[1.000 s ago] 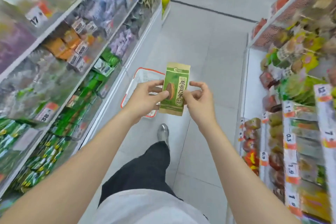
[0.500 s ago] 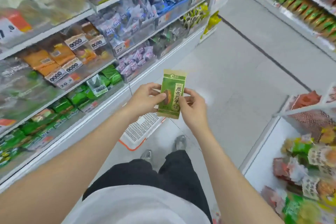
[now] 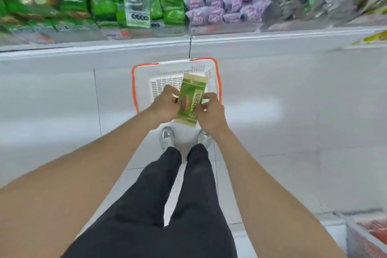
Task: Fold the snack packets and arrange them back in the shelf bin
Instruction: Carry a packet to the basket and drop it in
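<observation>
1 snack packet (image 3: 189, 100) is held in the air over 1 basket (image 3: 133, 84). The packet is flat and rectangular, green with tan bands at both ends, and tilts slightly to the right. 2 hands hold it: the left hand (image 3: 165, 104) grips its left edge and the right hand (image 3: 211, 111) pinches its right edge, fingers curled.

The basket is white slotted plastic with an orange rim. It stands on the floor (image 3: 293, 90) against the base of the shelf (image 3: 272, 35). Pale tiled floor lies open on both sides of it. 2 silver shoes (image 3: 167, 138) stand just at its near edge.

On the shelf, glossy green packets (image 3: 170, 4) sit left of crinkled purple packets (image 3: 226, 6). Both groups are too blurred to count.
</observation>
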The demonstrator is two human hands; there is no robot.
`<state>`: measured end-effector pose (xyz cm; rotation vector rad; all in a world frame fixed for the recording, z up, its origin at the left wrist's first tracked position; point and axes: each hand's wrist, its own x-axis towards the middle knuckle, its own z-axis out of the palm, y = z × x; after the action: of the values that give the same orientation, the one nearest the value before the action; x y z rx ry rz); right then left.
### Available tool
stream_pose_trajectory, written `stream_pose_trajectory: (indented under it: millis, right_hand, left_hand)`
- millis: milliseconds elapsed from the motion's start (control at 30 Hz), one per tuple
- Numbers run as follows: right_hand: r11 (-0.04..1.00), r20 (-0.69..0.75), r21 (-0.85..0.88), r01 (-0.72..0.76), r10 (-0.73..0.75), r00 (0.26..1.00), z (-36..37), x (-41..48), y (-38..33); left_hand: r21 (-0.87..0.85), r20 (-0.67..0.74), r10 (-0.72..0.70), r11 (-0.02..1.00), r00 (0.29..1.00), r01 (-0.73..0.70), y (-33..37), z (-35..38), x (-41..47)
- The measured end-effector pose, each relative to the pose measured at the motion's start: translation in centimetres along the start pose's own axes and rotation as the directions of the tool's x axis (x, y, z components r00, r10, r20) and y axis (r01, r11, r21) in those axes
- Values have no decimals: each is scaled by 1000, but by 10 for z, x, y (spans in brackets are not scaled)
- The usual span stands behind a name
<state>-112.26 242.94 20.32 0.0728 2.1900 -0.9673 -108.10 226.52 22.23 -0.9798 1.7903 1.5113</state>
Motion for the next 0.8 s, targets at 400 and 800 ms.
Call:
stream_pose_trajectory:
  millis: [400,800]
  right_hand:
    - [924,207,-383,-14,101,973,15,76,31]
    - [539,522,-589,602,-315,793,17,-77,-165]
  left_hand:
    - [179,-97,-25,983,995,42,-36,11,62]
    - [416,-422,200,909,884,-7,-26,-115,-176]
